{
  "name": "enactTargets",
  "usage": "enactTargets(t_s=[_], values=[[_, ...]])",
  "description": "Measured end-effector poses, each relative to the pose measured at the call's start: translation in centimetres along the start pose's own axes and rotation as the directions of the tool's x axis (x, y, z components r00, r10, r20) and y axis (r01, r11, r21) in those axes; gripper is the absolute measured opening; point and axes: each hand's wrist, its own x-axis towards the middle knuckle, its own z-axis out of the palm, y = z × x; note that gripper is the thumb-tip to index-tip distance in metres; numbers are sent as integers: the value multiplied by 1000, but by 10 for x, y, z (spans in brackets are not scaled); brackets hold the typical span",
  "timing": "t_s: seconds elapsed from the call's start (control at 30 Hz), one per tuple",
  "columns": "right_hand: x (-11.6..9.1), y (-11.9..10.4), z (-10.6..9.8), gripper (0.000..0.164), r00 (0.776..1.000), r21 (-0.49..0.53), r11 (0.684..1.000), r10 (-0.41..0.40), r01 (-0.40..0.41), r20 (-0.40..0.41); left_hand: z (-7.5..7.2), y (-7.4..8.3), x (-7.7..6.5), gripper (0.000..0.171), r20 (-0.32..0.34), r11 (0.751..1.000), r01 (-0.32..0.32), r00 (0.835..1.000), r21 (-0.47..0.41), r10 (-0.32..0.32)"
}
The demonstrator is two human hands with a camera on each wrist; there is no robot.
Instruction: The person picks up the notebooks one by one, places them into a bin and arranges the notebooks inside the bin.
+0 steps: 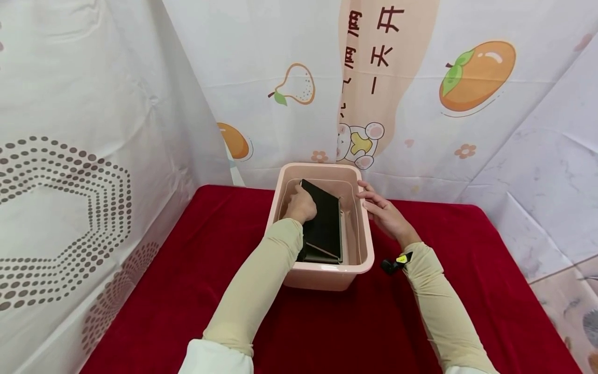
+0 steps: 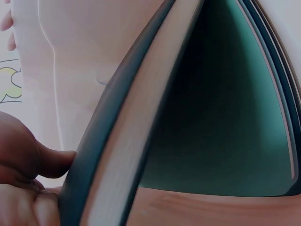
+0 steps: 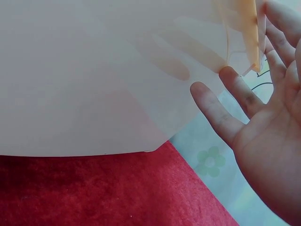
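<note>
A pink plastic bin contains dark-covered books. My left hand reaches inside, at the upper left of a black-looking book. In the left wrist view, the thumb presses against the dark cover of a thick book, whose pale page edges face the camera; the other fingers are curled and partly out of sight. Beside it slants another dark green cover. My right hand is at the bin's right rim, fingers spread, with fingertips at the outer wall.
A red cloth covers the table under the bin. Printed white curtains hang behind and at the sides. A small black device with a yellow tag is strapped at the right wrist.
</note>
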Motion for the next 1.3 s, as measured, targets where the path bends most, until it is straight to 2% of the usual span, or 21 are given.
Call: enactTargets(t_s=[0.33,0.57,0.67,0.8,0.93,1.0,1.2,1.3], values=[[0,0,0,27,1000,19,1000,-9,9,8,-2,2,-5,77,53,998,49,997,33,-51],[0,1,0,26,1000,13,1000,-4,4,2,-2,1,-5,82,47,997,76,996,9,-77],[0,1,0,28,1000,12,1000,-6,6,2,-2,1,-4,81,34,997,75,997,30,-76],[-1,1,0,29,1000,14,1000,-5,5,-1,-1,0,-3,74,7,996,36,999,81,-36],[0,1,0,33,1000,10,1000,0,0,-1,-1,1,-2,72,-17,991,-33,999,127,35],[0,1,-1,34,1000,9,1000,-2,2,-1,-1,2,-1,75,-12,987,-77,997,142,80],[-1,1,-2,27,1000,21,1000,-6,6,-1,2,5,5,78,46,976,-166,986,143,161],[0,1,-2,26,1000,19,1000,-1,1,5,3,7,5,81,40,968,-209,978,135,206]])
